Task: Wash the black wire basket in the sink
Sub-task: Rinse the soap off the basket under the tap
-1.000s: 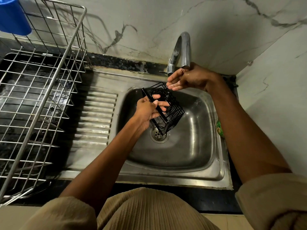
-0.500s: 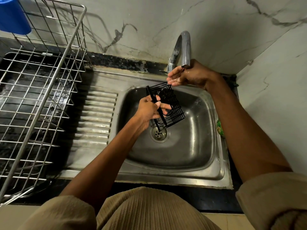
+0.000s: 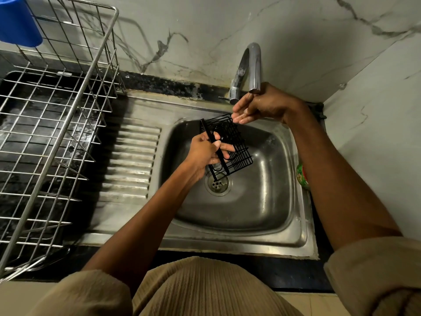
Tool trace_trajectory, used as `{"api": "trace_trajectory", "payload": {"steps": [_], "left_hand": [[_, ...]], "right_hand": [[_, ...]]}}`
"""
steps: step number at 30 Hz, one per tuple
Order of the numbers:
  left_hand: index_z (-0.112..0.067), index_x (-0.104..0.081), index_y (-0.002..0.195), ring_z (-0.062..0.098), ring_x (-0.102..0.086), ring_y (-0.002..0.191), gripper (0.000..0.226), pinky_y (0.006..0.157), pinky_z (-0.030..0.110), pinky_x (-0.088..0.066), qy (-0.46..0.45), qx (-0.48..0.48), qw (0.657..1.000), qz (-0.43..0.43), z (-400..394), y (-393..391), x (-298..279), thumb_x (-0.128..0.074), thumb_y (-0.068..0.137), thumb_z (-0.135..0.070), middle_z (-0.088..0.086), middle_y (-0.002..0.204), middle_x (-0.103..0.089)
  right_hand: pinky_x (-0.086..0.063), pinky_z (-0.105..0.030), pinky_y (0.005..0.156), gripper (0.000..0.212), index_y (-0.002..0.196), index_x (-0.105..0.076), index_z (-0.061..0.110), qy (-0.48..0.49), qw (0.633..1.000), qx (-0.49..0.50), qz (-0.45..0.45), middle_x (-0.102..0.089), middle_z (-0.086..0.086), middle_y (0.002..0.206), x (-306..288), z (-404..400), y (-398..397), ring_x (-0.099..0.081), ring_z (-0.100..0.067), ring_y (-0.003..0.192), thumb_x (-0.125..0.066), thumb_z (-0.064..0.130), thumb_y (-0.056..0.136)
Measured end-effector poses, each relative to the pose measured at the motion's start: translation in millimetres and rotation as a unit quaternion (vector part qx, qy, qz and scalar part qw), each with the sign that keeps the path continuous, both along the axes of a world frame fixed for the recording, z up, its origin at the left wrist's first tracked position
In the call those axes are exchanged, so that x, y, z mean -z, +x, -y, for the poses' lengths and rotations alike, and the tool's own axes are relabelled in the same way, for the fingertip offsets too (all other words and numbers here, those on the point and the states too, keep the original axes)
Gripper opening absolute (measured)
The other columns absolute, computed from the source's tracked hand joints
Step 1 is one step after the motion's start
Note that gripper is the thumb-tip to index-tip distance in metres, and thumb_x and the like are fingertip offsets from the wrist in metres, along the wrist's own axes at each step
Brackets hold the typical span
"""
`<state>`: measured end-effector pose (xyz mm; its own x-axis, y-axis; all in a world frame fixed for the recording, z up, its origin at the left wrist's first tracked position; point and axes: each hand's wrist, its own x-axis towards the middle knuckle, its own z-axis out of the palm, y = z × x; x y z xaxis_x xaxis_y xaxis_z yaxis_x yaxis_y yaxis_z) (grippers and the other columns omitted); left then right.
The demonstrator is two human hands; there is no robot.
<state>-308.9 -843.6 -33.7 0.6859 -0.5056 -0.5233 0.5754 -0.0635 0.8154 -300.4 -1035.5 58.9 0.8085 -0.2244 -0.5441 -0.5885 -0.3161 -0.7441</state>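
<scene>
The black wire basket [image 3: 237, 142] hangs tilted over the steel sink [image 3: 262, 201], just above the drain [image 3: 218, 184]. My left hand [image 3: 206, 153] grips its black rim, thumb and fingers curled round the wires. My right hand [image 3: 257, 108] is cupped with wet, loosely straight fingers right under the spout of the chrome tap [image 3: 249, 69], a little above the basket's far edge and holding nothing. I cannot make out running water.
A large steel wire dish rack [image 3: 57, 133] fills the counter on the left, with a blue cup [image 3: 18, 23] at its far corner. The ribbed drainboard [image 3: 132, 160] lies between rack and sink. A green object [image 3: 301, 176] sits at the sink's right rim. Marble walls stand behind and right.
My left hand has turned the basket from tilted sideways to more flat-on and lifted it slightly toward the tap. My right hand has stayed under the spout.
</scene>
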Motion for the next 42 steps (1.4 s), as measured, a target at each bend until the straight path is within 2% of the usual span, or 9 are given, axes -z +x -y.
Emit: {"api": "trace_trajectory", "payload": {"steps": [8,10,14,20,27,31,35,38,42], "left_hand": [[-0.017,-0.047,0.092,0.019,-0.067,0.057,0.027,0.08,0.046,-0.053,0.006,0.01,1.0,0.016,-2.3,-0.3,-1.8,-0.034,0.104,0.004,0.019,0.087,-0.076],[-0.017,-0.047,0.091,0.02,-0.067,0.056,0.027,0.079,0.048,-0.048,0.005,0.008,1.0,0.013,-3.8,1.0,-0.5,-0.034,0.104,0.004,0.02,0.086,-0.076],[-0.016,-0.047,0.09,0.021,-0.065,0.053,0.028,0.061,0.036,-0.041,0.013,0.012,1.0,0.018,-7.8,2.3,-0.5,-0.034,0.104,0.004,0.022,0.087,-0.076],[-0.014,-0.048,0.092,0.019,-0.057,0.048,0.026,0.038,0.02,-0.036,0.015,0.021,1.0,0.013,-10.1,0.6,-4.1,-0.033,0.104,0.004,0.019,0.08,-0.075],[-0.01,-0.051,0.103,0.015,-0.046,0.041,0.022,0.055,0.032,-0.031,0.021,0.044,0.999,0.025,-5.3,2.4,2.9,-0.033,0.103,0.003,0.02,0.079,-0.075],[-0.01,-0.052,0.102,0.014,-0.044,0.04,0.023,0.046,0.025,-0.029,0.022,0.045,0.999,0.02,-6.1,2.8,1.2,-0.033,0.103,0.003,0.022,0.079,-0.074],[-0.011,-0.054,0.097,0.014,-0.043,0.039,0.025,0.053,0.032,-0.029,0.016,0.045,0.999,0.018,-8.3,4.7,4.0,-0.033,0.104,0.003,0.022,0.078,-0.074],[-0.012,-0.054,0.095,0.013,-0.042,0.039,0.026,0.052,0.03,-0.039,0.011,0.047,0.999,0.021,-9.0,5.3,3.8,-0.034,0.104,0.002,0.02,0.075,-0.074],[-0.011,-0.055,0.097,0.014,-0.044,0.041,0.023,0.053,0.03,-0.043,0.009,0.054,0.998,0.028,-7.6,5.4,3.1,-0.036,0.105,0.0,0.022,0.077,-0.074]], "right_hand": [[-0.062,-0.037,0.081,0.032,0.108,-0.066,-0.013,-0.004,1.0,-0.009,-0.015,-0.072,-0.028,0.098,2.9,-0.5,-0.6,-0.075,-0.032,0.089,-0.043,-0.02,0.087],[-0.061,-0.038,0.083,0.031,0.108,-0.066,-0.012,-0.007,1.0,-0.006,-0.006,-0.072,-0.028,0.099,4.6,-1.1,-0.2,-0.075,-0.032,0.089,-0.045,-0.02,0.087],[-0.057,-0.046,0.092,0.029,0.1,-0.067,-0.012,0.001,0.999,0.026,0.028,-0.072,-0.029,0.097,8.9,-0.4,4.4,-0.074,-0.035,0.091,-0.047,-0.024,0.083],[-0.057,-0.043,0.094,0.029,0.105,-0.068,-0.007,-0.013,1.0,-0.001,-0.013,-0.072,-0.024,0.102,6.9,0.2,4.5,-0.074,-0.03,0.095,-0.053,-0.021,0.083],[-0.058,-0.039,0.092,0.037,0.108,-0.068,-0.008,-0.005,1.0,-0.015,-0.01,-0.073,-0.023,0.103,6.9,-2.7,4.5,-0.074,-0.027,0.096,-0.05,-0.024,0.08],[-0.058,-0.04,0.092,0.035,0.107,-0.067,-0.01,0.007,1.0,-0.011,-0.01,-0.072,-0.025,0.104,5.4,-2.4,3.8,-0.074,-0.029,0.096,-0.05,-0.024,0.08],[-0.059,-0.04,0.091,0.029,0.107,-0.066,-0.011,-0.027,0.999,0.009,-0.014,-0.071,-0.027,0.103,7.8,1.6,2.9,-0.074,-0.031,0.094,-0.051,-0.021,0.084],[-0.059,-0.04,0.089,0.03,0.106,-0.066,-0.012,-0.057,0.998,0.017,-0.024,-0.07,-0.029,0.104,10.4,2.6,3.9,-0.074,-0.032,0.092,-0.047,-0.021,0.085],[-0.058,-0.039,0.091,0.029,0.107,-0.066,-0.01,-0.021,1.0,-0.003,-0.022,-0.071,-0.026,0.104,9.5,-1.5,4.3,-0.074,-0.03,0.094,-0.05,-0.02,0.086]]}}
